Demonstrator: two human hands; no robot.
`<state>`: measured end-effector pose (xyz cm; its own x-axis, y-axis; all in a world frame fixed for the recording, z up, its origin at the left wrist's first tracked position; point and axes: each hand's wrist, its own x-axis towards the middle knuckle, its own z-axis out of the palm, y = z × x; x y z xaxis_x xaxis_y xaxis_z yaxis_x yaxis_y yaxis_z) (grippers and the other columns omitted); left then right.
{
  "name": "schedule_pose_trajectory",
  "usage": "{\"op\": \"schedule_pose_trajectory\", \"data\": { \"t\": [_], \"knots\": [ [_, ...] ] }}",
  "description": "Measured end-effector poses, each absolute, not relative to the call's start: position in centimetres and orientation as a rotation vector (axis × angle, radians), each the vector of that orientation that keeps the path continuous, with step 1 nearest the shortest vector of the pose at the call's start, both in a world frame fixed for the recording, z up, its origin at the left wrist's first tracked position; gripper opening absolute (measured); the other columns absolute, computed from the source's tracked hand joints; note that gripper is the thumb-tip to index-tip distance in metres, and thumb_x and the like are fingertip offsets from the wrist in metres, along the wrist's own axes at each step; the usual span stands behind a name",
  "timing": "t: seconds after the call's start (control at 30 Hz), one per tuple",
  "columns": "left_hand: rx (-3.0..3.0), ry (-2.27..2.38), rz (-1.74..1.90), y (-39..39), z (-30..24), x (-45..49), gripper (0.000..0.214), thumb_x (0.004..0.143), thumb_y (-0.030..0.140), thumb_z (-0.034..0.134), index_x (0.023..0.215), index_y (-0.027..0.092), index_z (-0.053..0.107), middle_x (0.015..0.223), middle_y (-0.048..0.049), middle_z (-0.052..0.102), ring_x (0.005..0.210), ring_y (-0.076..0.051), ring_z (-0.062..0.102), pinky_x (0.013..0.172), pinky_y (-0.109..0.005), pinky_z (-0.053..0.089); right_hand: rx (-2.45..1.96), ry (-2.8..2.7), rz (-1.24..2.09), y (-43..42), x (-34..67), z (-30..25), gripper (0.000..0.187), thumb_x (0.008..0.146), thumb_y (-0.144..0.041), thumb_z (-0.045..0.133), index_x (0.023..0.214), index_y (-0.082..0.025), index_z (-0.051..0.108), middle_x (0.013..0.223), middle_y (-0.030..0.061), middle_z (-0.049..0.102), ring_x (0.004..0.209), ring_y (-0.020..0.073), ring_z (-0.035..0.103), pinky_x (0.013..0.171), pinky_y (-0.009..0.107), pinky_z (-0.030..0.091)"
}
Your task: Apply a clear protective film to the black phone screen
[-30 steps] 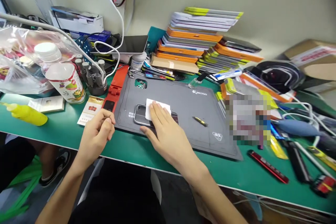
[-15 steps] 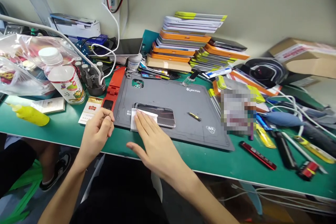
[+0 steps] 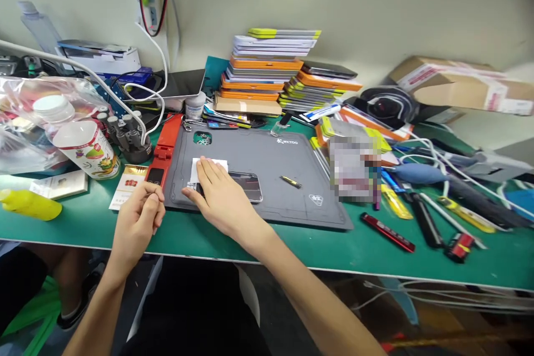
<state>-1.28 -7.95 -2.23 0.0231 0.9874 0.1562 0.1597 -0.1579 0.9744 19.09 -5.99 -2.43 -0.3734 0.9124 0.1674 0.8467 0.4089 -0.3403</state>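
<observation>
Green paint covers the table (image 3: 179,240), and its front edge is closest to me. Just over it I see the left hand (image 3: 139,211), with its fingers curled in. I cannot tell if anything is tucked inside. It is near a small white and gold box (image 3: 127,189).

The right hand (image 3: 221,197) lies flat, with its fingers straight and close together and its thumb stuck out. They touch a thin white wipe (image 3: 196,171) and do not pinch it. The wipe looks soft and light, so I would take a loose corner.

Under that hand is the phone (image 3: 249,184), on the grey mat (image 3: 233,147). One shiny dark end peeks out. I think it is stiff, not very heavy, slippery, and easy to crack. I would hold it by its two long sides and not push hard on the glass.
</observation>
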Motion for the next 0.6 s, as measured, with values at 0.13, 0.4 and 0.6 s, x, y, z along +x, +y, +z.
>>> {"op": "schedule_pose_trajectory", "data": {
  "t": [0.13, 0.4, 0.6],
  "knots": [
    [1.436, 1.277, 1.234, -8.1, -2.3, -1.3, 0.019, 0.107, 0.034, 0.046, 0.094, 0.023, 0.054, 0.056, 0.0073, 0.049, 0.044, -0.008, 0.042, 0.041, -0.015, 0.034, -1.497, -2.316, 0.256, -7.6, 21.0, -2.6, 0.088, 0.107, -0.067, 0.032, 0.163, 0.000, 0.033, 0.172, 0.0206, 0.028, 0.162, 0.0314, 0.024, 0.133, 0.050, 0.026],
    [1.434, 1.302, 1.251, -8.1, -2.3, -1.2, 0.017, 0.105, 0.032, 0.046, 0.092, 0.023, 0.053, 0.058, 0.0066, 0.049, 0.044, -0.009, 0.042, 0.040, -0.017, 0.035, -1.627, -2.260, 0.335, -7.1, 26.0, -3.0, 0.088, 0.107, -0.070, 0.026, 0.166, -0.006, 0.029, 0.173, 0.0198, 0.026, 0.162, 0.0310, 0.024, 0.133, 0.054, 0.023],
    [1.511, 1.305, 1.203, -7.9, -1.7, -1.6, 0.018, 0.098, 0.021, 0.042, 0.080, 0.023, 0.045, 0.061, 0.0052, 0.051, 0.047, -0.010, 0.043, 0.042, -0.021, 0.036, -1.607, -2.213, 0.315, -9.1, 26.9, -2.9, 0.084, 0.107, -0.067, 0.031, 0.167, -0.008, 0.029, 0.173, 0.0176, 0.026, 0.163, 0.0293, 0.022, 0.132, 0.052, 0.029]
  ]
}}
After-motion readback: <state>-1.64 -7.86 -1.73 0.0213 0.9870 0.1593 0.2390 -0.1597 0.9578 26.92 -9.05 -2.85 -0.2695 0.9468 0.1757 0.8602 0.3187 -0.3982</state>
